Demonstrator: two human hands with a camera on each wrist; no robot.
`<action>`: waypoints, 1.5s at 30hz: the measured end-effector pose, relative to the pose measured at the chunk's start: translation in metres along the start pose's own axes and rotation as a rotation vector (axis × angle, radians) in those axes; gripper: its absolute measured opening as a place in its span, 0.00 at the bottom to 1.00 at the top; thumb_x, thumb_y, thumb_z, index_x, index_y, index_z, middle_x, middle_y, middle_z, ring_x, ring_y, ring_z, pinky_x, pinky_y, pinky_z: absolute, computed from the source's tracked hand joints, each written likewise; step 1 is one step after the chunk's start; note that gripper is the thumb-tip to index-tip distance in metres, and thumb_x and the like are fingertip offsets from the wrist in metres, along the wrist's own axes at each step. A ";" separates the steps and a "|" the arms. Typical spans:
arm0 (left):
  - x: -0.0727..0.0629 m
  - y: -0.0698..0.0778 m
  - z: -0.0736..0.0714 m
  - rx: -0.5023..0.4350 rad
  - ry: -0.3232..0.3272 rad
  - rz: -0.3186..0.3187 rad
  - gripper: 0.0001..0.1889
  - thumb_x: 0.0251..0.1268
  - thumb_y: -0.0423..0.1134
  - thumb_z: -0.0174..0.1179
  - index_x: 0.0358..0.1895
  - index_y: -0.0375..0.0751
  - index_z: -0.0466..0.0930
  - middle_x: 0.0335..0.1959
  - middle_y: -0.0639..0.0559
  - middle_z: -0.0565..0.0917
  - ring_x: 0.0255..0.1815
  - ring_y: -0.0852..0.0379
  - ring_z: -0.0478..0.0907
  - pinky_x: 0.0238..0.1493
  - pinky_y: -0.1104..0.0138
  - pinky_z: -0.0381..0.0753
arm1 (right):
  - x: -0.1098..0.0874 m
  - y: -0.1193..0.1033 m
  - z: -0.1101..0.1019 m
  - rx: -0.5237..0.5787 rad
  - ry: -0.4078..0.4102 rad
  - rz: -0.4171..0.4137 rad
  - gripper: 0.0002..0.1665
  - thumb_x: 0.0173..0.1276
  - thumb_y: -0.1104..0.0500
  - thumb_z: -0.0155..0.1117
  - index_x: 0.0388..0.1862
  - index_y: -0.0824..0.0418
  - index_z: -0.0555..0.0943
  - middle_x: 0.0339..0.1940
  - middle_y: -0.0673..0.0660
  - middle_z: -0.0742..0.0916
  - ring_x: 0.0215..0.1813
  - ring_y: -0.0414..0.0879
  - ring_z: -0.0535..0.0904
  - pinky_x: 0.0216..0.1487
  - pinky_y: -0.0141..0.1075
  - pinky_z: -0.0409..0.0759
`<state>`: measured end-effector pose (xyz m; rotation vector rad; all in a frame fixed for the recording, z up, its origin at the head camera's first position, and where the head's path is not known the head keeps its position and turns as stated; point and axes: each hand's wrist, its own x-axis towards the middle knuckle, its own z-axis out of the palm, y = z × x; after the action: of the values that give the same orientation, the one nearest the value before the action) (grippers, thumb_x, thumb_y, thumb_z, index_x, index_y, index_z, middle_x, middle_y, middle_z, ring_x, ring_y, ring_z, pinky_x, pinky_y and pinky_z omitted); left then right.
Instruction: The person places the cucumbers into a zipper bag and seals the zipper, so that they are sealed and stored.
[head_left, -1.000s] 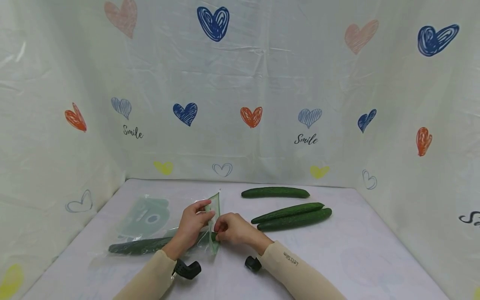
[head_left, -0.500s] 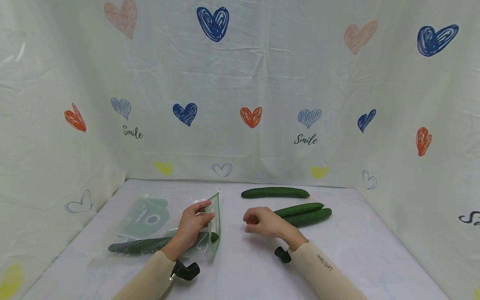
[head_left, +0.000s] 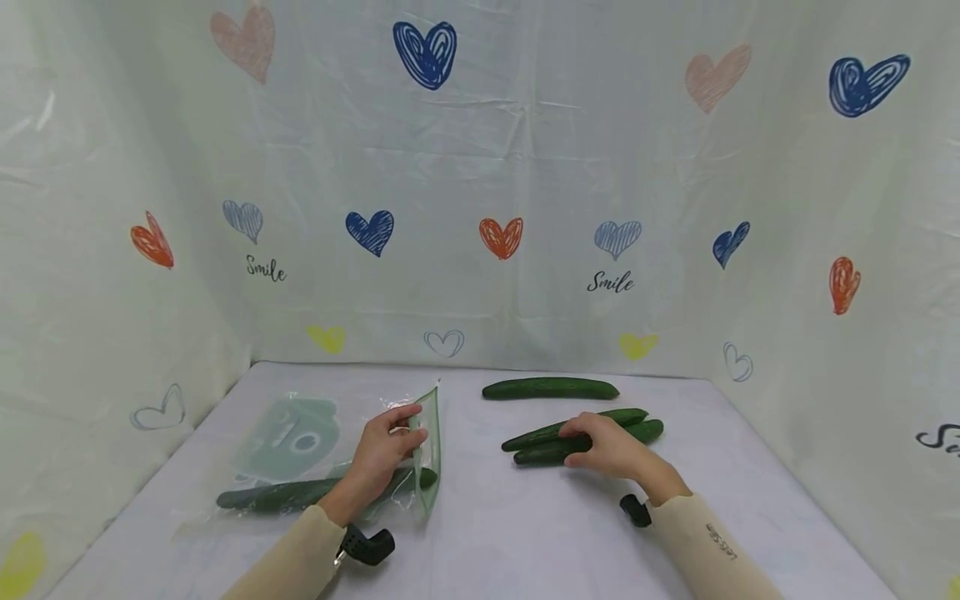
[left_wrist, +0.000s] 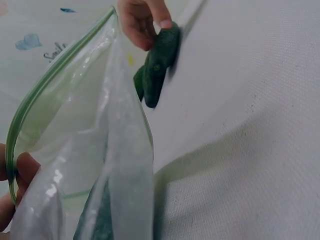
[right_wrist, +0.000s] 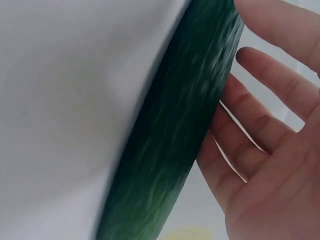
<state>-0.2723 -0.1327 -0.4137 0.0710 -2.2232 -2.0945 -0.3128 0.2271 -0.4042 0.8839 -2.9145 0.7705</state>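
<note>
My left hand (head_left: 381, 454) pinches the green-edged mouth of a clear zip bag (left_wrist: 75, 115), holding it upright and gaping. Inside the bag lies a cucumber (head_left: 281, 497), its tip near the mouth; the left wrist view shows it only dimly through the plastic. Over on the right, my right hand (head_left: 611, 450) is at two cucumbers lying side by side, fingers spread and loosely bent. Its thumb is low beside the nearer cucumber (right_wrist: 170, 120), and its fingertips reach over toward the farther cucumber (head_left: 532, 437). In the right wrist view, some fingertips are hidden behind the nearer cucumber.
Another cucumber (head_left: 551, 388) lies by itself toward the back of the white table (head_left: 480, 533). A flat clear packet with a pale green print (head_left: 288, 437) lies at the left, behind the bagged cucumber. A heart-patterned curtain (head_left: 450, 150) encloses the back and sides.
My right hand has left the bag's mouth and moved right to the pair of cucumbers. My left hand keeps its hold on the bag, nearly still.
</note>
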 end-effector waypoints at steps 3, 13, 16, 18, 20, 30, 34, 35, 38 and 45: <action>-0.001 0.001 -0.001 -0.005 -0.009 0.009 0.23 0.59 0.26 0.62 0.60 0.31 0.74 0.43 0.42 0.72 0.33 0.55 0.71 0.32 0.66 0.76 | -0.006 0.012 -0.005 -0.015 0.022 0.040 0.24 0.56 0.55 0.74 0.52 0.56 0.80 0.48 0.50 0.82 0.54 0.51 0.76 0.54 0.49 0.72; 0.000 -0.001 -0.002 -0.001 -0.005 0.003 0.23 0.59 0.26 0.62 0.60 0.33 0.75 0.42 0.42 0.72 0.33 0.54 0.70 0.31 0.66 0.76 | -0.011 0.027 -0.008 -0.086 0.048 0.050 0.20 0.55 0.61 0.73 0.48 0.60 0.82 0.51 0.58 0.82 0.58 0.60 0.74 0.58 0.54 0.69; 0.000 -0.001 -0.002 -0.004 -0.005 0.000 0.23 0.59 0.26 0.62 0.60 0.34 0.75 0.42 0.42 0.71 0.33 0.54 0.70 0.32 0.66 0.76 | -0.011 0.027 -0.008 -0.134 0.046 0.017 0.19 0.56 0.61 0.73 0.48 0.60 0.82 0.51 0.58 0.82 0.58 0.60 0.73 0.57 0.55 0.68; -0.001 -0.001 -0.002 -0.002 -0.006 0.001 0.23 0.59 0.26 0.62 0.60 0.33 0.74 0.42 0.42 0.71 0.33 0.54 0.70 0.31 0.66 0.76 | -0.011 0.027 -0.006 -0.161 0.036 0.002 0.19 0.57 0.60 0.72 0.48 0.60 0.81 0.51 0.58 0.81 0.58 0.60 0.73 0.57 0.55 0.68; -0.002 -0.001 -0.002 -0.003 -0.004 -0.007 0.23 0.59 0.26 0.62 0.60 0.33 0.74 0.42 0.43 0.71 0.34 0.54 0.70 0.31 0.67 0.76 | -0.011 0.027 -0.004 -0.177 0.018 -0.012 0.18 0.59 0.59 0.71 0.49 0.59 0.81 0.50 0.56 0.81 0.57 0.58 0.73 0.57 0.54 0.68; 0.000 -0.001 -0.003 -0.016 -0.017 0.024 0.22 0.59 0.26 0.62 0.59 0.32 0.75 0.41 0.44 0.72 0.34 0.55 0.71 0.32 0.66 0.77 | -0.005 -0.002 0.004 -0.171 -0.008 -0.065 0.20 0.62 0.55 0.69 0.51 0.60 0.80 0.48 0.52 0.80 0.55 0.52 0.74 0.54 0.48 0.72; -0.001 -0.001 -0.003 -0.014 -0.019 0.027 0.22 0.59 0.26 0.61 0.59 0.31 0.74 0.41 0.43 0.72 0.34 0.54 0.71 0.32 0.66 0.77 | -0.002 -0.011 0.012 -0.190 -0.020 -0.041 0.20 0.62 0.54 0.69 0.51 0.58 0.80 0.48 0.51 0.80 0.53 0.49 0.75 0.52 0.46 0.74; -0.001 -0.001 -0.003 -0.013 -0.017 0.026 0.23 0.59 0.26 0.61 0.60 0.31 0.74 0.41 0.43 0.72 0.34 0.54 0.71 0.32 0.66 0.77 | -0.001 -0.013 0.014 -0.195 -0.024 -0.032 0.20 0.62 0.53 0.69 0.51 0.58 0.80 0.48 0.50 0.80 0.53 0.49 0.75 0.52 0.46 0.74; -0.002 -0.001 -0.003 -0.006 -0.016 0.026 0.23 0.59 0.26 0.61 0.60 0.31 0.74 0.41 0.43 0.72 0.35 0.54 0.71 0.32 0.67 0.77 | 0.001 -0.016 0.017 -0.195 -0.033 -0.011 0.19 0.61 0.53 0.69 0.51 0.56 0.81 0.48 0.50 0.79 0.52 0.49 0.75 0.51 0.46 0.74; 0.000 -0.002 -0.003 -0.001 -0.009 0.028 0.23 0.59 0.26 0.62 0.60 0.32 0.74 0.41 0.44 0.72 0.34 0.54 0.71 0.32 0.67 0.77 | 0.001 -0.015 0.014 -0.153 -0.037 0.037 0.20 0.59 0.55 0.71 0.51 0.57 0.80 0.51 0.54 0.80 0.57 0.53 0.74 0.55 0.49 0.72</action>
<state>-0.2717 -0.1361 -0.4155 0.0301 -2.2154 -2.0860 -0.3039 0.2091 -0.4097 0.8418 -2.9803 0.5294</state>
